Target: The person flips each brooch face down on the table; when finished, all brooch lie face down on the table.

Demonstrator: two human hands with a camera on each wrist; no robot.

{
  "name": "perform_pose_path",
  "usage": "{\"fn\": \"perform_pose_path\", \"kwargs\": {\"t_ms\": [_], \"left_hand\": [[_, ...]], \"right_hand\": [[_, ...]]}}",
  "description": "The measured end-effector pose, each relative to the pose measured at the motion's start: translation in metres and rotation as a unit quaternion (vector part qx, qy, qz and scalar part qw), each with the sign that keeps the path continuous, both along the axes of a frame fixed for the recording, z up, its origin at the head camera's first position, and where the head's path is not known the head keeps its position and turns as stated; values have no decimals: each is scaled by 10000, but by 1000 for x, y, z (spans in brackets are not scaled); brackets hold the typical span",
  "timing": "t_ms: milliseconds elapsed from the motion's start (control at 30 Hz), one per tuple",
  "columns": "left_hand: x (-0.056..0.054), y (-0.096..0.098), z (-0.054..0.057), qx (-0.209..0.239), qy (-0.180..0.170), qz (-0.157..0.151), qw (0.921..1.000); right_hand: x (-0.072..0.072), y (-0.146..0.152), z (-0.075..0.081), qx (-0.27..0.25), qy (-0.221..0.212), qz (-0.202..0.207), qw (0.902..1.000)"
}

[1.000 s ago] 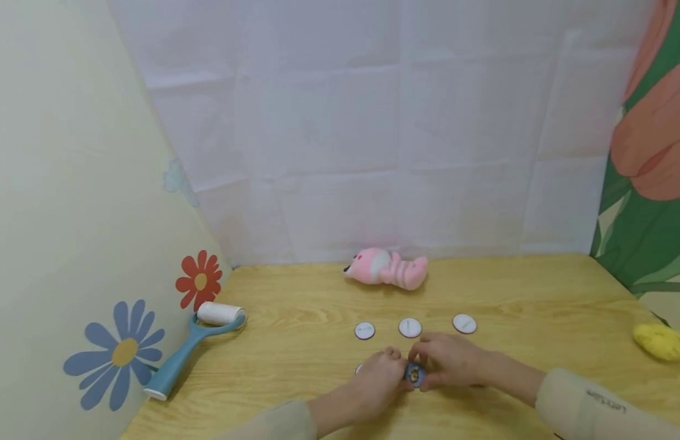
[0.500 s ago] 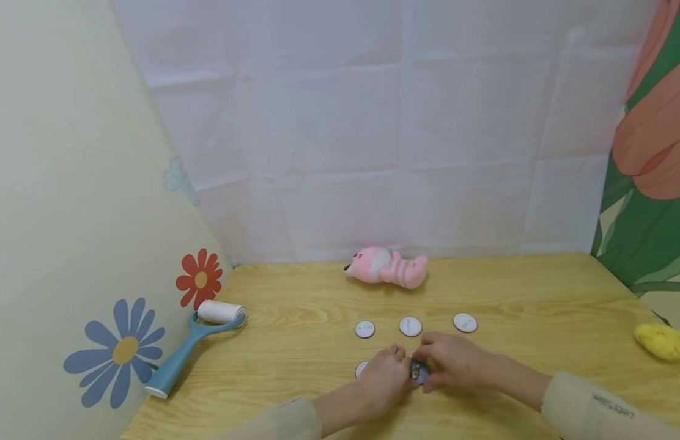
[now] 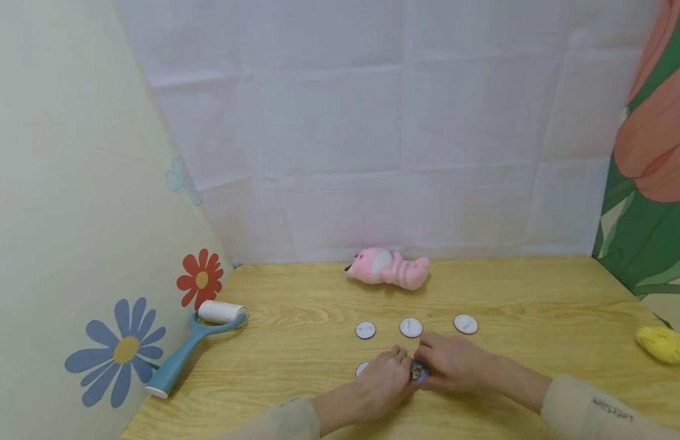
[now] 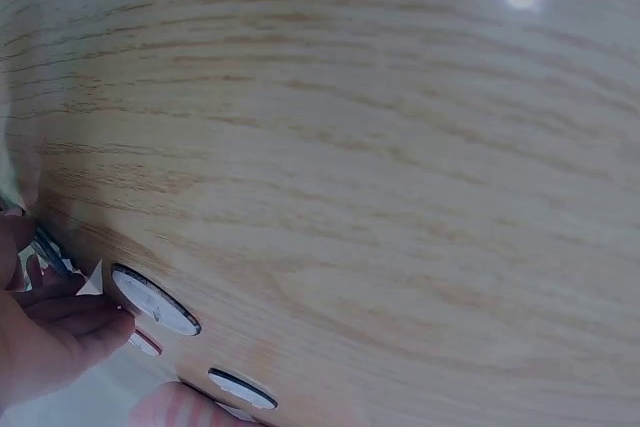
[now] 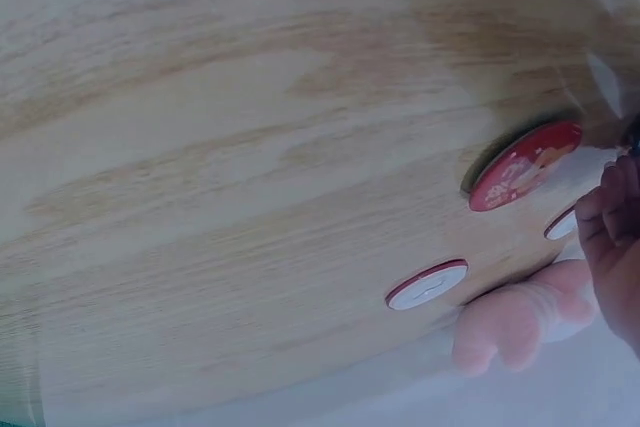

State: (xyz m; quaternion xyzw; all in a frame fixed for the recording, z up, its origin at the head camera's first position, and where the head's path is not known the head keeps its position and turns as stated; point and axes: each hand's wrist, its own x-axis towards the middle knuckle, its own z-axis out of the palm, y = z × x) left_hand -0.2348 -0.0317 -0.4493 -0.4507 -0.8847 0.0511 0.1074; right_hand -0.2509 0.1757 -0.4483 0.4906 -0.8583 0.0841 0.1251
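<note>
Between my two hands is a round badge (image 3: 419, 371) with a blue printed face. My left hand (image 3: 385, 376) pinches it from the left, and my right hand (image 3: 455, 366) pinches it from the right; fingers cover much of its edge. In the left wrist view a small white, paper-like corner (image 4: 93, 279) shows by the left fingertips. One white-backed badge (image 4: 155, 299) lies beside the left hand, partly covered in the head view. A red-faced badge (image 5: 525, 167) lies near the right hand in the right wrist view, hidden behind that hand in the head view.
Three badges lie white side up in a row beyond the hands: left badge (image 3: 365, 330), middle badge (image 3: 411, 327), right badge (image 3: 465, 324). A pink plush toy (image 3: 389, 269) lies by the back wall. A blue-handled lint roller (image 3: 194, 342) is at left, a yellow fluffy object (image 3: 663, 344) at right.
The blue badge and both hands have shifted slightly right. The right fingers have closed in further over the badge, so less of its face shows. Other things stay put.
</note>
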Motion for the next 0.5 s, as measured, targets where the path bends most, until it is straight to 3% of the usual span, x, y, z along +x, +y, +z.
{"fn": "perform_pose_path", "kwargs": {"t_ms": [133, 233, 367, 500], "left_hand": [[-1, 0, 3, -112, -135, -6, 9998], [-2, 0, 6, -344, 128, 16, 9993], [-7, 1, 14, 29, 205, 257, 9995], [-13, 2, 30, 725, -404, 389, 9958]], "right_hand": [[1, 1, -5, 114, 236, -3, 9997], [2, 1, -7, 74, 168, -122, 9998], [0, 0, 1, -131, 13, -423, 9990], [-5, 0, 15, -121, 347, -740, 9966]]}}
